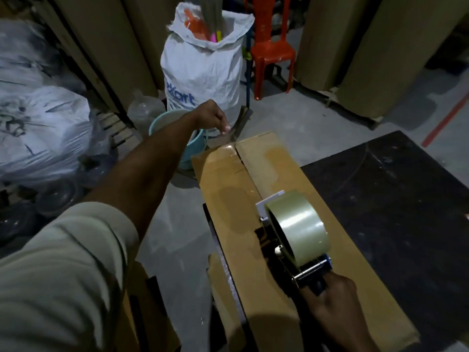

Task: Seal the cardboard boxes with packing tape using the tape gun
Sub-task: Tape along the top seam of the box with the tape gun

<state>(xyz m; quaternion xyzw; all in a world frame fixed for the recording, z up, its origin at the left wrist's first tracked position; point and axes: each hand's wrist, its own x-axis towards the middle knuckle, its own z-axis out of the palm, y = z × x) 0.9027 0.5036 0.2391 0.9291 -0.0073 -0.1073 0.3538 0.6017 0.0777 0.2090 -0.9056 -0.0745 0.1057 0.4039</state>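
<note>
A long cardboard box [228, 194] lies on a dark table [396, 199], its far end overhanging the edge. Its two top flaps meet in a centre seam. My right hand [332, 298] grips the handle of a tape gun [291, 240] that rests on the box top near the seam and carries a large roll of clear tape. My left hand [213, 118] reaches out over the far end of the box and pinches a strip of tape [232, 134] that hangs off that end. Some glossy tape lies on the far part of the left flap.
A white woven sack [203, 72] stands on the floor behind the box, a light blue bucket [175, 128] beside it. A red plastic chair [271, 47] and tall cardboard rolls line the back. Bulging plastic bags [43, 118] fill the left. Flat cardboard lies near my left sleeve.
</note>
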